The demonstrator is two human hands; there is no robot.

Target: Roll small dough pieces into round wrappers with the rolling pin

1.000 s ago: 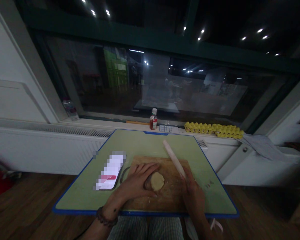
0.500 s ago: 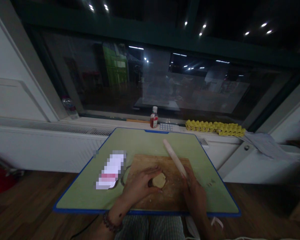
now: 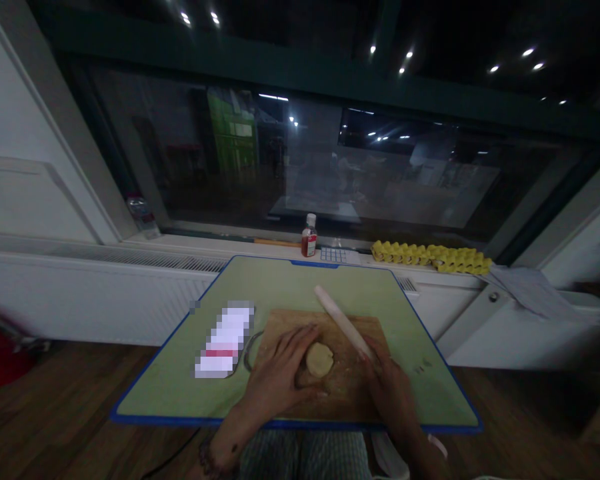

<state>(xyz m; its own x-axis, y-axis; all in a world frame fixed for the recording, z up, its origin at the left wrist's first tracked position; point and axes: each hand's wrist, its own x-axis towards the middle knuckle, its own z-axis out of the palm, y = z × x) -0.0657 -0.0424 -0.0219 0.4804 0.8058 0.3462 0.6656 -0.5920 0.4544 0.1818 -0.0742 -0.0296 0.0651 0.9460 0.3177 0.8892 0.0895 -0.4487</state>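
A small round of dough lies flat on a wooden board in front of me. Just left of it, my left hand rests on the board with thumb and fingers spread apart around the dough's left side; contact with it is hard to make out. On the right, my right hand is closed around the near end of a pale rolling pin. The pin slants away to the upper left, its far end past the board's back edge.
The board lies on a green table with a blue rim. A phone with a blurred screen stands at the left. On the windowsill are a small bottle, a yellow egg tray and a water bottle.
My left hand has opened wider and drawn slightly back from the dough. The rolling pin's far end has swung left, still in my right hand.
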